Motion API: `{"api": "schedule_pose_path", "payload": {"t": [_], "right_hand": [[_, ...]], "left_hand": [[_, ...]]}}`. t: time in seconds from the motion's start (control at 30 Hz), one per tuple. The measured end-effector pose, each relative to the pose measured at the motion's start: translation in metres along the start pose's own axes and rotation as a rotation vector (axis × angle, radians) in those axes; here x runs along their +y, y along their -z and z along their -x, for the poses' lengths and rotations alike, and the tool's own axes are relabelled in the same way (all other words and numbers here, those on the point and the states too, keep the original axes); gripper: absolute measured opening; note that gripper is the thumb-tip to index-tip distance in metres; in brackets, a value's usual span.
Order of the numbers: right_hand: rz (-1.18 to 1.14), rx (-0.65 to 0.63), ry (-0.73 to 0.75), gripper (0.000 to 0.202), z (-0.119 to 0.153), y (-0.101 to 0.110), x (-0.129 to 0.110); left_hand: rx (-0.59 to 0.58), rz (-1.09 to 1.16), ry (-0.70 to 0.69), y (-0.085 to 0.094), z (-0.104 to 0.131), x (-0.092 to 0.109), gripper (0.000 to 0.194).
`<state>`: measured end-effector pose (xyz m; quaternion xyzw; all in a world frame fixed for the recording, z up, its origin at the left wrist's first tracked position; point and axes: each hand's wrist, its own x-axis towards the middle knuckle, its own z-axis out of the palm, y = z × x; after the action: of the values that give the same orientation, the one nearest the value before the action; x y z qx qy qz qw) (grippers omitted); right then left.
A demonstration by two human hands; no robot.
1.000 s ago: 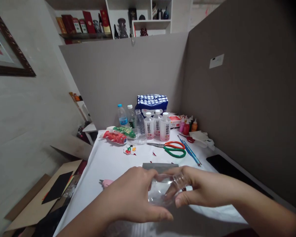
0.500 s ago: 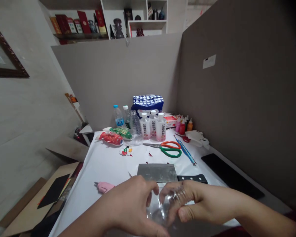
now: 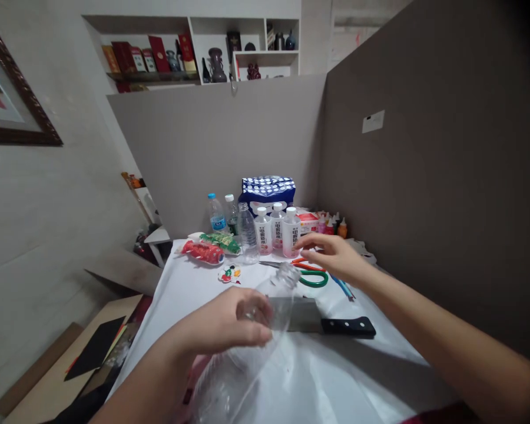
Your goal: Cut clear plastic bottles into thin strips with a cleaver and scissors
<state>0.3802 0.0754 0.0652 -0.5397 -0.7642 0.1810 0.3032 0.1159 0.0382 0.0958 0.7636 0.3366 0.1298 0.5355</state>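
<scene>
My left hand (image 3: 236,315) is wrapped round a clear, empty plastic bottle (image 3: 258,347), held tilted with its open neck up and to the right. My right hand (image 3: 327,250) is raised over the scissors (image 3: 313,278) with green and orange handles, near a labelled bottle (image 3: 291,235). Its fingers are apart and I see nothing between them. Behind the clear bottle lies a cleaver (image 3: 307,315) with a black handle, its blade partly hidden. Something pink, mostly covered, shows beneath my left wrist.
Several bottles (image 3: 247,232) stand along the back with a blue dotted package (image 3: 269,191). Red (image 3: 203,252) and green wrapped items lie back left. Paint bottles (image 3: 343,228) stand back right. Grey panels (image 3: 221,135) enclose the back and right of the white table (image 3: 172,300).
My right hand has left the clear bottle and moved up and forward. The bottle in my left hand now shows more of its length, neck up. The camera view has shifted slightly.
</scene>
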Motion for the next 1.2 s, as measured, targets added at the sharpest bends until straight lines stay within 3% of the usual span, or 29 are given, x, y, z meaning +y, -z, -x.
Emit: {"api": "schedule_pose_path", "payload": {"t": [0.13,0.3,0.4,0.5,0.67,0.77,0.93,1.2], "right_hand": [[0.227,-0.109,-0.145,0.028,-0.037,-0.03,0.046],[0.361,-0.225,-0.178,0.028,-0.047,-0.053,0.072],[0.353,-0.187,-0.177,0.028,-0.049,-0.053,0.075],[0.269,-0.081,-0.178,0.025,-0.042,-0.044,0.071],[-0.057,0.029,-0.174,0.033,-0.003,-0.027,0.037],[-0.287,0.018,-0.12,0.046,0.024,-0.024,0.001],[-1.036,-0.011,-0.088,0.045,0.05,-0.033,-0.043],[-1.292,-0.1,0.029,0.027,0.054,-0.054,-0.023]], "left_hand": [[0.178,0.105,-0.014,0.01,0.001,-0.002,0.036],[0.361,0.088,-0.022,0.016,0.004,-0.003,0.057],[0.418,0.089,-0.031,0.018,0.005,-0.003,0.064],[0.439,0.062,-0.052,0.02,0.007,-0.003,0.06],[0.448,-0.046,-0.028,0.013,0.005,-0.003,0.049],[0.404,-0.161,0.05,-0.002,-0.002,-0.004,0.039],[0.284,-0.302,0.098,-0.028,-0.008,-0.004,0.028],[-0.156,0.176,-0.022,-0.028,-0.026,-0.011,0.039]]}}
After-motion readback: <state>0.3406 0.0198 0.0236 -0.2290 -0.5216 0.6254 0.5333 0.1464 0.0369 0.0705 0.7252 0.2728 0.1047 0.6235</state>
